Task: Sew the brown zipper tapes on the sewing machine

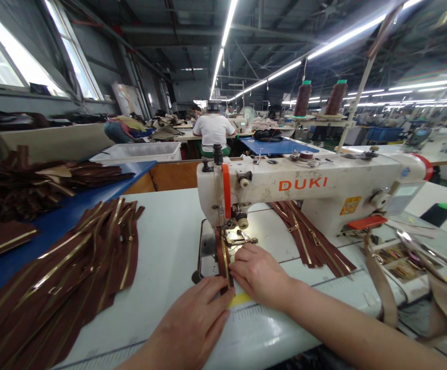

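A brown zipper with gold teeth runs lengthwise under the presser foot of a white sewing machine. Its near end is between the closed fingers of my left hand, close to the table's front edge. Just ahead and to the right, my right hand has its fingers bent and pressed together on the zipper's right edge, beside the metal needle plate. The fingertips of both hands are partly hidden. A lamp on the machine lights the needle area.
Many loose brown zippers lie heaped on the left. More zippers rest beneath the machine arm. At right are a compartment tray of small parts, scissors and a beige strap. A co-worker sits ahead.
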Demonstrator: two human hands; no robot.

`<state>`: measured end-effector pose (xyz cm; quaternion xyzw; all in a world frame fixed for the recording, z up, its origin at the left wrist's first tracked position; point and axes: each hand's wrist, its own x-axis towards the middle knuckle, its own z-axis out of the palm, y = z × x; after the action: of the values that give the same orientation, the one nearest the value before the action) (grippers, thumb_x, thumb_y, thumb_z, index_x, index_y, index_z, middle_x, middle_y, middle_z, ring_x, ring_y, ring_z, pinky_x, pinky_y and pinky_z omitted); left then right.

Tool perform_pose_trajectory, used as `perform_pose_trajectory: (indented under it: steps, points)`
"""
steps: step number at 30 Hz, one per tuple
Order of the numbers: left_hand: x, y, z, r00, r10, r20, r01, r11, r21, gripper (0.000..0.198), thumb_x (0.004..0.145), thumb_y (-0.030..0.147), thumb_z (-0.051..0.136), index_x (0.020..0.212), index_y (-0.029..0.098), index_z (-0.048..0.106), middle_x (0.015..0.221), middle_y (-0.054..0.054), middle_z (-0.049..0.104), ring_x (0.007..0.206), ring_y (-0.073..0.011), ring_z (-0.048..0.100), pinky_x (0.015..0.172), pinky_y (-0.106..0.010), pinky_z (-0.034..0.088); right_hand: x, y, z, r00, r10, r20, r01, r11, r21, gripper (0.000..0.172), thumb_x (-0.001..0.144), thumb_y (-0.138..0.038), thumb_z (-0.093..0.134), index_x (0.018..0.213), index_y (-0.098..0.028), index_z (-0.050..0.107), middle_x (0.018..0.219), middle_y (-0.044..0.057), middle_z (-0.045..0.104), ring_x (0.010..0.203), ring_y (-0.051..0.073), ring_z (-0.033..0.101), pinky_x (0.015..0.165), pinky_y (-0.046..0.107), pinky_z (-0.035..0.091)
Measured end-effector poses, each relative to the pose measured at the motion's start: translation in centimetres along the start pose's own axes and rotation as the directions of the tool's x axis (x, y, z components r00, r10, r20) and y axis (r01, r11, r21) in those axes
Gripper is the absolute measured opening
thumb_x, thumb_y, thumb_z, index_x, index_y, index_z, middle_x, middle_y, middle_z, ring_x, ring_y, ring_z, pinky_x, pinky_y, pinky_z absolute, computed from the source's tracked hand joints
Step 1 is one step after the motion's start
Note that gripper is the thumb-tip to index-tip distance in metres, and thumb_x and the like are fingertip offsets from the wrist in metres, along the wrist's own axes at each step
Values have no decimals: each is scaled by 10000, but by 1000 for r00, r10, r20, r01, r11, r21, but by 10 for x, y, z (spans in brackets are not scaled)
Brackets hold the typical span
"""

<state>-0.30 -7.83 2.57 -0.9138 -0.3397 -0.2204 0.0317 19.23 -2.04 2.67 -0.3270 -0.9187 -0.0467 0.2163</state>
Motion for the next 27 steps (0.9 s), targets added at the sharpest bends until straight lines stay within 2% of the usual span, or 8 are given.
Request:
perform_pose_trajectory:
  steps: [9,14,20,27]
  points:
    - [6,0,-3,1000,5,-20,-5,1000,8,290,885,154,437,1113,204,607,1117,-69,634,1017,-211,600,913,-355,521,3,2,-4,1000,-1,-10,1,1000,-11,168,863,-153,553,705,-164,608,747,31,586,771,182,480,710,305,367]
    - [11,-10,1,1000,-17,-14,17,999,43,286,881,185,453,1124,188,603,1128,-85,636,1029,-233,596,907,-400,521,10,9,2,1000,21,4,-20,999,-51,168,883,-161,538,732,-165,612,772,34,593,812,195,482,735,318,364]
    - [28,-23,5,1000,-23,6,22,997,79,298,901,163,379,1090,153,608,1078,-103,648,998,-236,605,883,-416,528,18,16,8,998,56,15,-55,997,-51,136,895,-187,544,797,-165,636,810,46,605,837,200,482,735,319,352]
    - [40,-36,10,997,-75,23,74,996,54,294,895,165,380,1073,147,614,1062,-106,644,983,-236,606,883,-424,523,22,19,11,996,94,-1,-94,995,-41,142,903,-172,524,843,-160,652,838,55,608,833,202,480,719,321,352]
